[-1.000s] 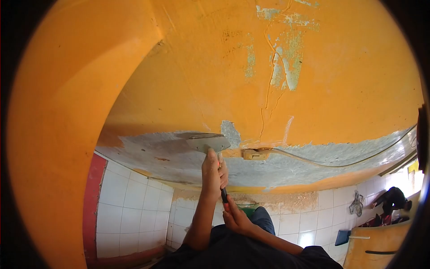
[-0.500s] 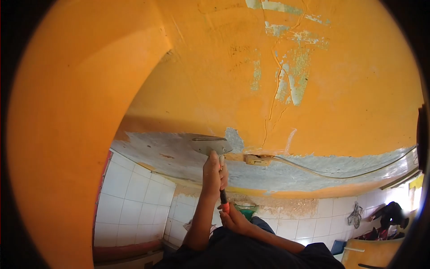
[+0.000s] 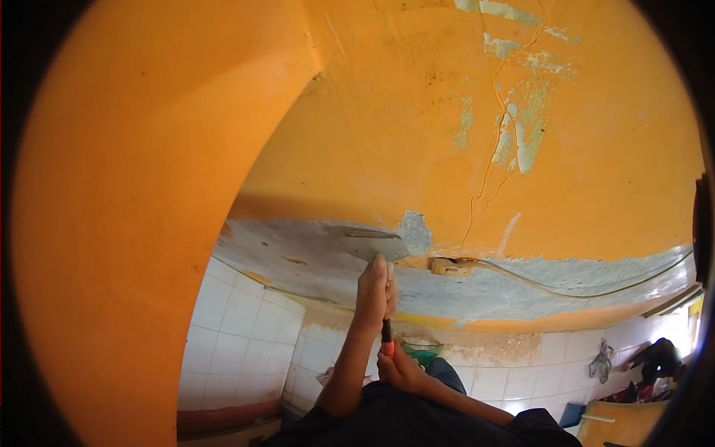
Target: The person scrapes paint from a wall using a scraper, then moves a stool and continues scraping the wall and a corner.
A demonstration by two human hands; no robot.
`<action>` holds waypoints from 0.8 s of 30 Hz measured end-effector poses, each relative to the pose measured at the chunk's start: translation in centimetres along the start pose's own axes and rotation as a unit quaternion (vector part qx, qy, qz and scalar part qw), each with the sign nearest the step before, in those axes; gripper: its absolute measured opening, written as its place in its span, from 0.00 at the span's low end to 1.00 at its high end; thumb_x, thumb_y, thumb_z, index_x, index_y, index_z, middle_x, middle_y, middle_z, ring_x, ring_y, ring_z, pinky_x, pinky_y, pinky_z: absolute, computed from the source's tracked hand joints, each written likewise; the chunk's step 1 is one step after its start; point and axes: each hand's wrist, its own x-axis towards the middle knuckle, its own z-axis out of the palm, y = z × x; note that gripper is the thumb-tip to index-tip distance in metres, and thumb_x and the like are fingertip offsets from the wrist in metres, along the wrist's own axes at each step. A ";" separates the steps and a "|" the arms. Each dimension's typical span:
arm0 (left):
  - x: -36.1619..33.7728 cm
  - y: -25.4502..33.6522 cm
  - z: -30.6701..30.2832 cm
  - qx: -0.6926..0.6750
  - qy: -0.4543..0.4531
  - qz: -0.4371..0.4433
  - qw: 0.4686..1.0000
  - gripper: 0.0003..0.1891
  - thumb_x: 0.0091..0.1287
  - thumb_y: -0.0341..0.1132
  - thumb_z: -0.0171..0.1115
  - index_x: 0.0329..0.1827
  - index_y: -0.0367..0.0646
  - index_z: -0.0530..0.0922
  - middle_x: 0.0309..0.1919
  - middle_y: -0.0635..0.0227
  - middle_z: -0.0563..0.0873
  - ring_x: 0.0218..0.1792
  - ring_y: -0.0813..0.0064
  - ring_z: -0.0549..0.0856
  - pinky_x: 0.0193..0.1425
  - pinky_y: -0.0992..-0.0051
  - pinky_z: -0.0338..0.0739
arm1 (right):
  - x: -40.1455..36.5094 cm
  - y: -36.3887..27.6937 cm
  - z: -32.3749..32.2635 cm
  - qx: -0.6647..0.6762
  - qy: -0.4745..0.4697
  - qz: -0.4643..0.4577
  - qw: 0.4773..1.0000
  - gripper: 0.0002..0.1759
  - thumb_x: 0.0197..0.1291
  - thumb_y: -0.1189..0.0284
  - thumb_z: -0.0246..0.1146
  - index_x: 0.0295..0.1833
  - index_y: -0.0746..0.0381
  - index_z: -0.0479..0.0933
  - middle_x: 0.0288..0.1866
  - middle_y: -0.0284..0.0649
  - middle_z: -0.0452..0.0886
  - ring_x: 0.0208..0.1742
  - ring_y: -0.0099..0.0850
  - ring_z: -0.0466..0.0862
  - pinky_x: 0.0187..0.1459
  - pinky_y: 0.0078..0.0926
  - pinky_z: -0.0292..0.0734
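Straight ahead, an orange painted wall (image 3: pixel 417 112) fills most of the view, marked by a long thin crack (image 3: pixel 488 164) and pale flaked patches. Lower down runs a grey strip (image 3: pixel 298 257) where the paint is gone. A scraper (image 3: pixel 377 245) with a wide flat metal blade lies against this strip, its top edge meeting the orange paint just above. The left hand (image 3: pixel 375 292) grips the scraper's shaft right under the blade, fingers curled tightly together around it, with one finger stretched up toward the metal. The right hand (image 3: pixel 400 367) sits lower, closed around the end of the black and orange handle (image 3: pixel 386 337), fingers pressed together. Both forearms rise from dark clothing at the bottom edge. Just right of the blade, a small beige box (image 3: pixel 447 266) is fixed to the wall, and a thin cable (image 3: pixel 566 287) trails from it toward the right. White tiles (image 3: pixel 238 328) cover the wall below the bare strip.
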 end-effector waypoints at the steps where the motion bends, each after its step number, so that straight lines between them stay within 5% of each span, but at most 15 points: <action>1: 0.3 0.6 0.1 0.004 -0.005 0.005 1.000 0.24 0.73 0.61 0.47 0.28 0.51 0.63 0.11 0.82 0.58 0.07 0.87 0.54 0.09 0.81 0.47 | 0.4 -0.6 -0.1 0.000 0.003 -0.008 1.000 0.15 0.73 0.63 0.50 0.49 0.65 0.61 0.28 0.39 0.75 0.27 0.30 0.77 0.31 0.31 0.73; 3: 0.0 2.0 0.5 -0.020 -0.026 0.016 0.999 0.24 0.73 0.61 0.46 0.29 0.51 0.63 0.11 0.82 0.58 0.07 0.87 0.54 0.09 0.81 0.47 | 0.1 -1.9 -0.1 -0.013 -0.018 0.001 1.000 0.11 0.75 0.65 0.46 0.45 0.62 0.61 0.29 0.34 0.72 0.27 0.22 0.75 0.32 0.22 0.73; 7: 0.2 1.1 0.2 0.014 -0.032 0.012 0.999 0.25 0.72 0.63 0.46 0.29 0.51 0.64 0.11 0.82 0.58 0.08 0.87 0.55 0.10 0.81 0.47 | 0.8 0.7 0.6 0.024 0.001 -0.020 1.000 0.11 0.75 0.64 0.45 0.45 0.61 0.61 0.29 0.34 0.71 0.27 0.23 0.75 0.32 0.23 0.73; 9: 0.0 1.6 0.3 0.006 -0.036 -0.014 0.999 0.25 0.72 0.63 0.46 0.30 0.51 0.65 0.12 0.82 0.58 0.08 0.87 0.55 0.10 0.82 0.47 | 0.4 1.1 0.5 0.030 -0.007 -0.026 0.999 0.15 0.73 0.62 0.49 0.50 0.64 0.61 0.26 0.42 0.76 0.26 0.33 0.79 0.30 0.32 0.73; 15: 0.4 1.7 0.1 -0.005 -0.039 -0.013 0.999 0.24 0.72 0.63 0.45 0.31 0.51 0.65 0.12 0.82 0.59 0.08 0.88 0.56 0.10 0.83 0.49 | 0.5 0.1 0.3 -0.013 0.029 -0.018 0.999 0.15 0.73 0.62 0.51 0.51 0.64 0.61 0.26 0.45 0.78 0.26 0.39 0.82 0.30 0.36 0.74; 24: -0.2 2.4 0.6 -0.015 -0.057 -0.023 0.998 0.26 0.71 0.66 0.44 0.32 0.51 0.65 0.12 0.82 0.58 0.08 0.88 0.55 0.09 0.83 0.49 | -0.1 -1.9 0.0 0.007 -0.002 -0.008 1.000 0.14 0.74 0.63 0.49 0.50 0.63 0.63 0.25 0.40 0.77 0.26 0.33 0.81 0.29 0.34 0.74</action>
